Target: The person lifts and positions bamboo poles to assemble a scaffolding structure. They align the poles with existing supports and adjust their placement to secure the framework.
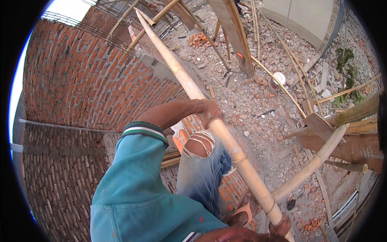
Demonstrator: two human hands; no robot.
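Observation:
A long, thick bamboo pole [238, 155] slants from the top left of the head view down to the bottom right. My left hand [211, 113] is wrapped round its middle, with the arm in a teal sleeve stretched out. Lower down, close to the bottom edge, my right hand [281, 226] grips the same pole; part of it is cut off by the frame. A second bamboo pole [310, 173] meets or passes by the first one near my right hand. Beneath me are my knee in torn jeans [201, 161] and a foot in a light orange sandal [244, 209].
A tall red brick wall [92, 76] rises on the left. Broken brick rubble [246, 109] covers the ground to the right, with a white bucket [278, 80]. An upright wooden plank [238, 36], a brick heap [200, 41] and more bamboo [358, 111] stand around.

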